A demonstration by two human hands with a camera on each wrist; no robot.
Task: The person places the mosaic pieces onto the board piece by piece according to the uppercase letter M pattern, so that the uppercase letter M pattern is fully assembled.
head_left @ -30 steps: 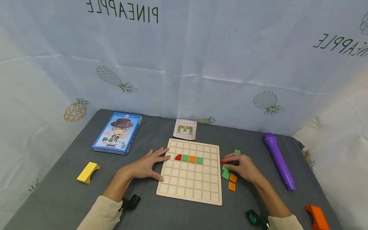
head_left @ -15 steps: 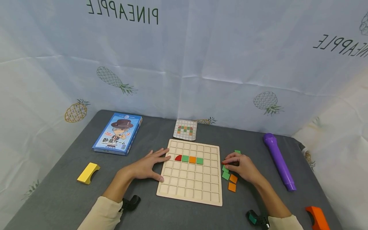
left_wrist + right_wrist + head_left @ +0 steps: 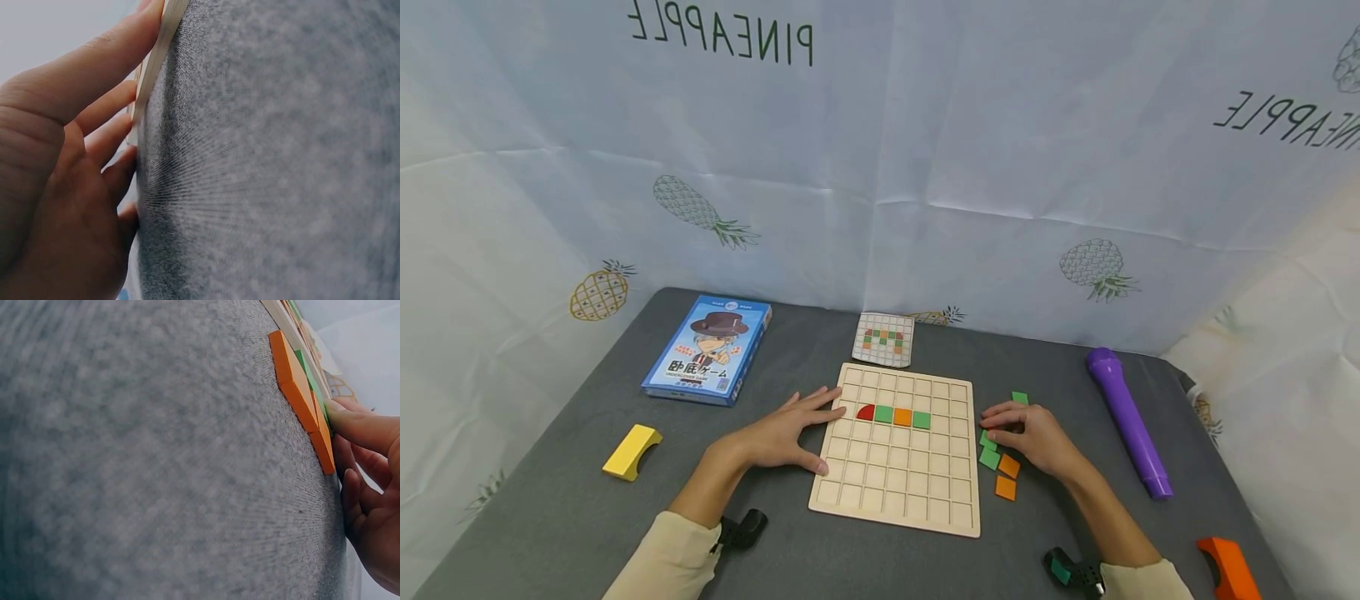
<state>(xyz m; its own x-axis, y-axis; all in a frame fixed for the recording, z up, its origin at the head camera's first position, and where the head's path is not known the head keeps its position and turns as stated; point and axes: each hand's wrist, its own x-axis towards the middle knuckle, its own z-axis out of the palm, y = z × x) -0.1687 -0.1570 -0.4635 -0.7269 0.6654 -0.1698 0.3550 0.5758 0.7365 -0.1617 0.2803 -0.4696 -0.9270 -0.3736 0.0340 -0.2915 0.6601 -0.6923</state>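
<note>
A wooden grid board [image 3: 891, 483] lies before me. One row bears a red quarter-round tile [image 3: 866, 412], a green tile [image 3: 883, 413], an orange tile [image 3: 902, 417] and another green tile [image 3: 921, 420]. My left hand [image 3: 786, 429] rests spread along the board's left edge, its thumb [image 3: 119, 47] against the side. Right of the board, my right hand [image 3: 1030, 433] pinches a small red tile, now almost wholly hidden by the fingers. Loose green tiles [image 3: 988, 458] and orange tiles [image 3: 1005, 487] lie right below these fingertips; the right wrist view shows an orange tile [image 3: 290, 378] close up.
Behind the board lies a small pattern card [image 3: 883, 339]. A blue game box [image 3: 707, 346] and a yellow arch block [image 3: 631, 452] are on the left. To the right are a purple microphone-shaped stick [image 3: 1127, 421] and an orange arch block [image 3: 1228, 568]. A pineapple-print cloth [image 3: 880, 150] hangs behind.
The red tile at my right fingertips showed a second ago and has slipped back under the fingers. My left hand and the board stay in place.
</note>
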